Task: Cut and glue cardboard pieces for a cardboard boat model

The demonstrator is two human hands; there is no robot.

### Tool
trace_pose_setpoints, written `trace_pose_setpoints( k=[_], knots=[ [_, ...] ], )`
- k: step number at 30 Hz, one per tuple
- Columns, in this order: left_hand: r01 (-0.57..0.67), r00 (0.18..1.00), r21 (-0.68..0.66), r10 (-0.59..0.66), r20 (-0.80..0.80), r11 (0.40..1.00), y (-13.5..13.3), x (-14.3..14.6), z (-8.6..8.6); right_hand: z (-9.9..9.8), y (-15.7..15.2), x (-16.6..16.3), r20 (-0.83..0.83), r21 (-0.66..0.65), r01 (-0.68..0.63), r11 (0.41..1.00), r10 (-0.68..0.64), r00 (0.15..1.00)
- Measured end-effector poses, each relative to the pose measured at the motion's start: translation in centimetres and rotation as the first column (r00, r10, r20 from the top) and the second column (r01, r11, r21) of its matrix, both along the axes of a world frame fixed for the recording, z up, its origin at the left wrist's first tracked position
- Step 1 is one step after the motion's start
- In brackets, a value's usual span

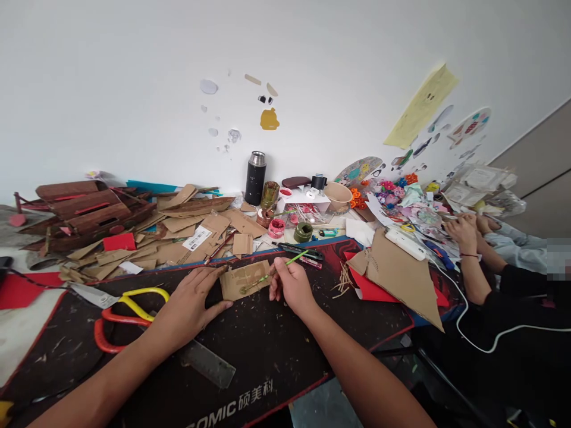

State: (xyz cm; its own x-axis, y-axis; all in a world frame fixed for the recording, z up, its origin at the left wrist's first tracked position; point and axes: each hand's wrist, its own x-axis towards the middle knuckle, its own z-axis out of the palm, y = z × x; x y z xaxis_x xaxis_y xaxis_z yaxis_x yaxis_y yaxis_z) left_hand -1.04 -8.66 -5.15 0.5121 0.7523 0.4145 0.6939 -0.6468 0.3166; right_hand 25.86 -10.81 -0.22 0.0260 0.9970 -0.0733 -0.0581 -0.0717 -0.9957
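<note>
My left hand (190, 306) lies flat with fingers spread, pressing the left edge of a small cardboard piece (241, 279) on the black desk mat (267, 351). My right hand (289, 285) is closed around a thin green paintbrush (285, 264). The brush tip rests on the cardboard, where greenish paint marks show.
Scissors with yellow and red handles (129, 309) lie left of my left hand, a clear ruler (209, 364) below it. Cardboard scraps (178, 232) pile behind. Paint jars (303, 232), a black flask (255, 178) and a utility knife (298, 249) stand beyond. Another person's hands (466, 232) work at right.
</note>
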Motion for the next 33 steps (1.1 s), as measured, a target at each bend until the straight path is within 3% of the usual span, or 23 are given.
trace_pose_setpoints(
  k=[7,19,27,33],
  knots=[
    [-0.011,1.0,-0.016,0.011,0.007,1.0,0.1,-0.1,-0.3,0.1,-0.1,-1.6,0.036,0.017,-0.09,0.996,0.089,0.995],
    [-0.016,1.0,-0.051,0.017,0.018,0.999,0.1,0.1,0.0,0.4,-0.4,4.4,0.089,0.017,0.138,0.99,-0.139,0.986],
    [-0.021,0.999,-0.054,0.022,0.026,0.998,-0.1,0.2,0.3,0.0,0.4,1.4,0.035,0.021,0.048,0.999,-0.049,0.998],
    [-0.016,1.0,-0.039,0.015,-0.006,0.999,-0.1,0.1,0.3,0.6,1.9,0.5,0.054,0.062,0.056,0.997,-0.059,0.997]
  ],
)
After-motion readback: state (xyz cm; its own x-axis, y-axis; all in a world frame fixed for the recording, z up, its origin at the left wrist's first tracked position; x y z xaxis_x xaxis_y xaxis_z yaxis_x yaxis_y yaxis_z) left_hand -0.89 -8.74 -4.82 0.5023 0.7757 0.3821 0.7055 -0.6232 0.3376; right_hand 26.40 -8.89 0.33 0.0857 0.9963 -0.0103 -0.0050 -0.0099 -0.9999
